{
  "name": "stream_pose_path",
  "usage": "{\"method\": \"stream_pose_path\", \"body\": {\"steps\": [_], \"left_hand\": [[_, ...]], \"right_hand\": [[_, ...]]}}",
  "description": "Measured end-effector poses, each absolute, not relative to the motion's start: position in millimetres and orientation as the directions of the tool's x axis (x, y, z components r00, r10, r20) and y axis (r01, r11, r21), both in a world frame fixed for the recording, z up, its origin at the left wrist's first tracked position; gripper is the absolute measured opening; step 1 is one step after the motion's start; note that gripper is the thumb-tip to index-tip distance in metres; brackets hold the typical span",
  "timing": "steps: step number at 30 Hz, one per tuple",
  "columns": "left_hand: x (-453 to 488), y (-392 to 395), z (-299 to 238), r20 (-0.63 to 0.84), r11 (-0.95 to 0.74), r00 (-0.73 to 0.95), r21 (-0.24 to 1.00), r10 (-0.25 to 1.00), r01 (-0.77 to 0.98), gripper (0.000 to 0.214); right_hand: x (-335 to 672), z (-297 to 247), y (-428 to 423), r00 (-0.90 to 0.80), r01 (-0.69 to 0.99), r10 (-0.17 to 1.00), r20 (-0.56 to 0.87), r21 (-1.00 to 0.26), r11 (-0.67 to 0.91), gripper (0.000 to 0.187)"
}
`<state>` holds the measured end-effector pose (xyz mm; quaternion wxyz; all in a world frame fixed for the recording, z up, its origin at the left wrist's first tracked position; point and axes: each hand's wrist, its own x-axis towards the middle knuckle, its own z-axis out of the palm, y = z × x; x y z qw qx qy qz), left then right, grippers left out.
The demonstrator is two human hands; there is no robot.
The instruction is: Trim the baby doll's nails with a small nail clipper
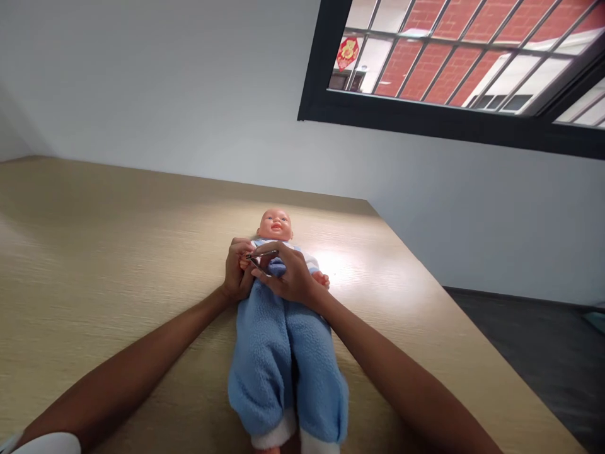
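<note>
A white sleeve cuff [45, 444] is poking in at the bottom-left corner, and the person's bare left forearm [127, 372] is reaching across the pale wood-grain bench [118, 233] to the left hand [239, 271]. That hand is curled shut, its fingers pinching the small hand [244, 261] of a baby doll [271, 340]. The doll is lying on its back in the middle of the bench, its head pointing away from the camera and its legs toward it, dressed in a blue fleece suit with white cuffs. Just right of the pinched doll hand, the right hand [283, 274] is holding a slim metal nail clipper [261, 254] between its fingers, with the tool's tip close beside the doll's fingers. The right hand is resting over the doll's chest, near the doll's other hand [321, 279]. The right forearm [397, 372] is stretching in from the lower right. Beyond the bench edge, a dark floor [520, 359] is showing, and a black-framed window [449, 120] is looking out on a red brick building [425, 75].
</note>
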<state>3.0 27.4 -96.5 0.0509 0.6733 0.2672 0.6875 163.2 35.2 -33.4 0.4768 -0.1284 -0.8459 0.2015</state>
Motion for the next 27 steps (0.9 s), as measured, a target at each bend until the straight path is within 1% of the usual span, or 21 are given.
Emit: {"method": "stream_pose_path", "body": {"steps": [6,11,17,24,27], "left_hand": [[5.0,23.2,-91.6,0.913,-0.857,-0.065,0.401,0.402,0.323,0.020],[3.5,22.9,-90.0,0.919,-0.855,-0.045,0.382,0.392,0.352,0.019],[0.8,23.0,-91.1,0.897,-0.830,-0.049,0.427,0.440,0.360,0.017],[0.7,24.2,-96.7,0.881,-0.831,-0.041,0.460,0.472,0.312,0.028],[-0.3,26.3,-99.6,0.886,-0.839,-0.031,0.449,0.463,0.308,0.030]], "right_hand": [[162.2,-34.7,35.1,-0.455,0.058,0.476,0.753,-0.508,0.859,0.026],[160.8,-35.9,36.5,-0.465,0.041,0.489,0.738,-0.533,0.845,0.028],[160.7,-36.2,36.6,-0.438,0.043,0.509,0.741,-0.548,0.835,0.027],[160.7,-35.1,36.8,-0.508,0.042,0.485,0.712,-0.541,0.840,0.027],[160.4,-35.8,39.3,-0.498,0.005,0.449,0.742,-0.515,0.857,0.025]]}}
